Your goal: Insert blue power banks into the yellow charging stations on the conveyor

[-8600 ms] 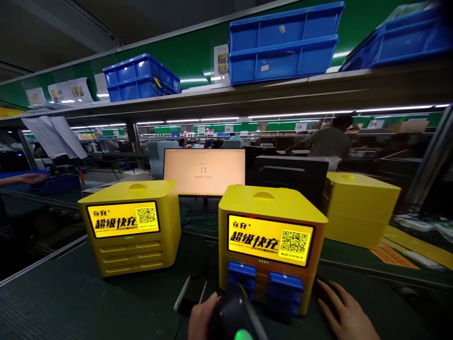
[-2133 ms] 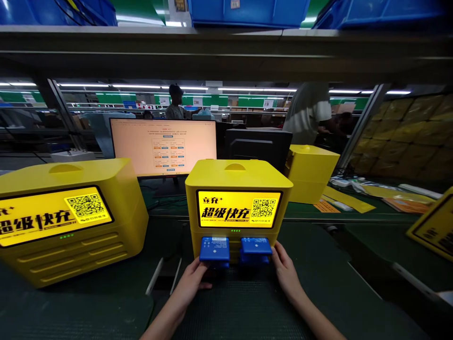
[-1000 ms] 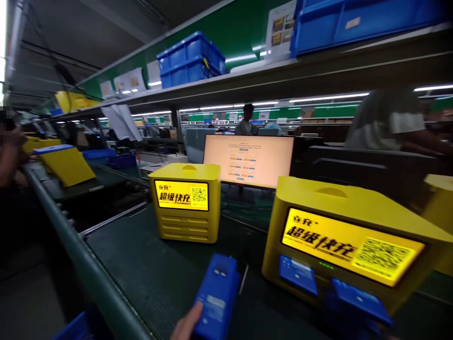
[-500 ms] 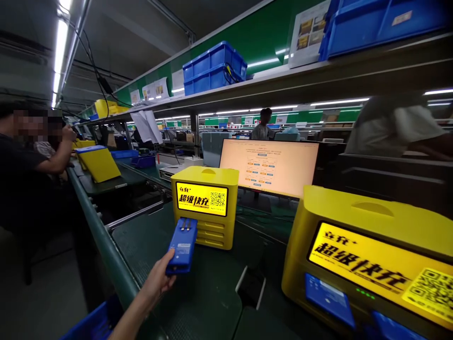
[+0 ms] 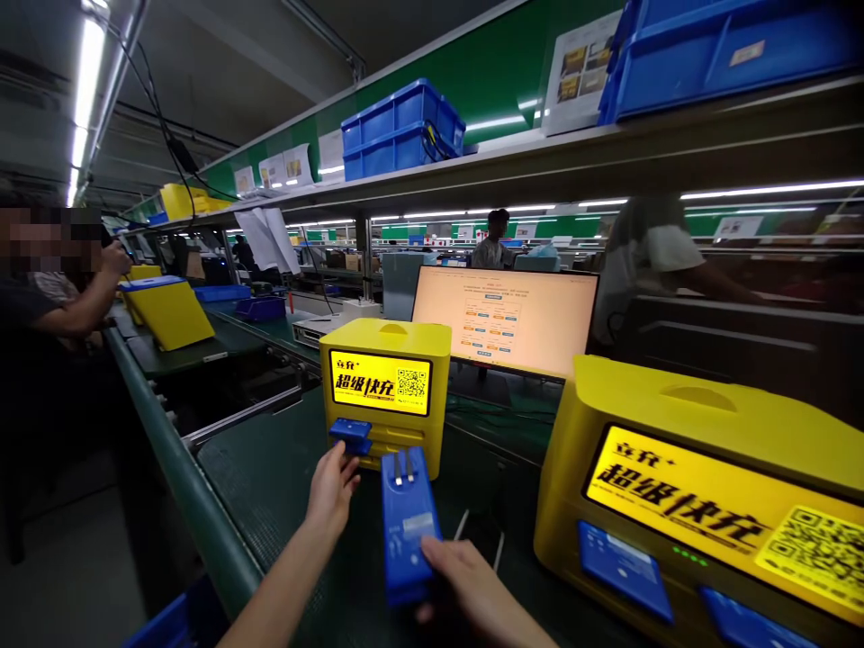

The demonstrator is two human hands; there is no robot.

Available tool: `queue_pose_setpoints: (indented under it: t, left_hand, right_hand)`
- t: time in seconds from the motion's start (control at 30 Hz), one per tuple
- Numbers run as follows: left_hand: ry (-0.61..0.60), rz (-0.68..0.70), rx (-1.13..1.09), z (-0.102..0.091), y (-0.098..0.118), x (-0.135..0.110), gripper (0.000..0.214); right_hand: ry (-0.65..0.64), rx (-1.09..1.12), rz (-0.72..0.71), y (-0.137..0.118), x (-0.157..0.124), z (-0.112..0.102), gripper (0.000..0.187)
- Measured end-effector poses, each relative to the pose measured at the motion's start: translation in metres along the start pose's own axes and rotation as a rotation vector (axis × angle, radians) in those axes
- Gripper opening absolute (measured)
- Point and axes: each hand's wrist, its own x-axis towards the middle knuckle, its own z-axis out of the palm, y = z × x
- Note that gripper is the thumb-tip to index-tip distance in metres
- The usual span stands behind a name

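Factory assembly floor, conveyor line (image 5: 249, 486); blue bins (image 5: 403, 132) on shelves (image 5: 513, 153)

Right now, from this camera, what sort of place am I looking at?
Likely a factory assembly line: a green conveyor belt, yellow charging stations on it, blue parts bins shelved above.

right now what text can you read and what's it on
"超级快充" on the lit screen of the nearer yellow charging cabinet
"超级快充" on the lit screen of the farther yellow charging cabinet
"立充" at top left of both screens
Too small to read: the label on the blue power bank, the pale monitor screen
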Motion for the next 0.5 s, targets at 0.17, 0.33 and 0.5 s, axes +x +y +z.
queue_pose_setpoints:
  t: [0.17, 0.33, 0.5]
  left_hand:
    - [-0.200, 0.938, 0.637, -0.032, -0.025, -0.049, 0.035]
    - [-0.353, 1.741, 1.183, -0.037, -0.035, -0.021, 0.056]
    - [-0.224, 1.675, 1.271, -0.012, -0.034, 0.014, 0.059]
  right_hand:
    - [0.162, 0.268, -0.043, -0.013, 0.049, 0.032, 0.070]
    - [0.108, 0.263, -0.091, -0.017, 0.046, 0.037, 0.078]
    - [0.198, -0.314, -0.232, 0.022, -0.021, -0.040, 0.057]
